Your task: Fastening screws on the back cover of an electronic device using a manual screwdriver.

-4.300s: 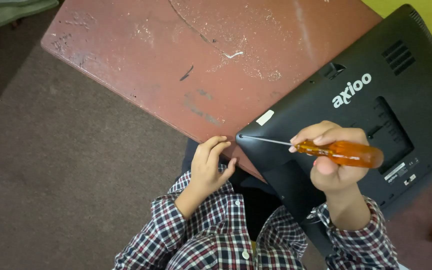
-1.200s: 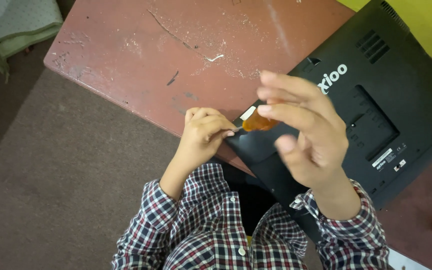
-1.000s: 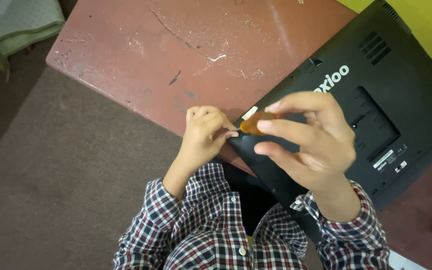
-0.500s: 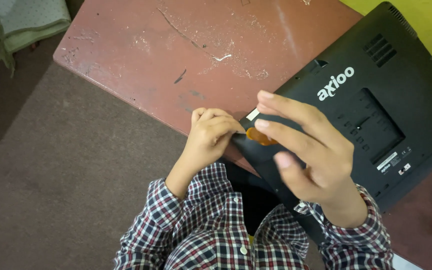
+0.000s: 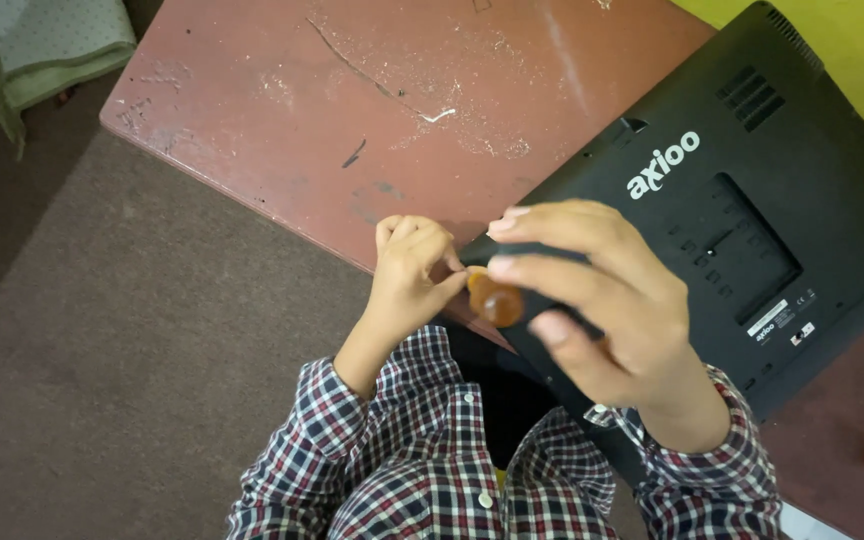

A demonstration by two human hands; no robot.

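The right hand (image 5: 602, 310) is raised over the near corner of the black laptop (image 5: 742, 210), which lies underside up on the worn reddish-brown table (image 5: 332, 130). Its fingers are spread and half curled around the amber handle of a screwdriver (image 5: 495, 298), now seen end-on as a round orange knob, with thumb and forefinger tips touching its rim; the grasp looks light, though the contact on the far side of the handle is hidden. The left hand (image 5: 410, 272) is bunched just beside it at the table's edge, fingers clenched and the fingertips (image 5: 452, 262) pressed close to the handle, apparently pinching something at the laptop's corner, but what it holds cannot be made out. About four seconds ago the screwdriver lay nearly flat, its steel shaft pointing left at the corner and the right fist wrapped fully around the handle, while the left hand rested loosely open at the table's edge; since then the tool has been tipped upright so the shaft is out of sight beneath the handle, and the left hand has closed in against it. Over the last half second little has changed. Both plaid shirt sleeves (image 5: 372, 460) fill the lower view, a green cloth (image 5: 47, 45) lies on the brown floor at top left, and a yellow wall (image 5: 852, 40) shows behind the laptop.
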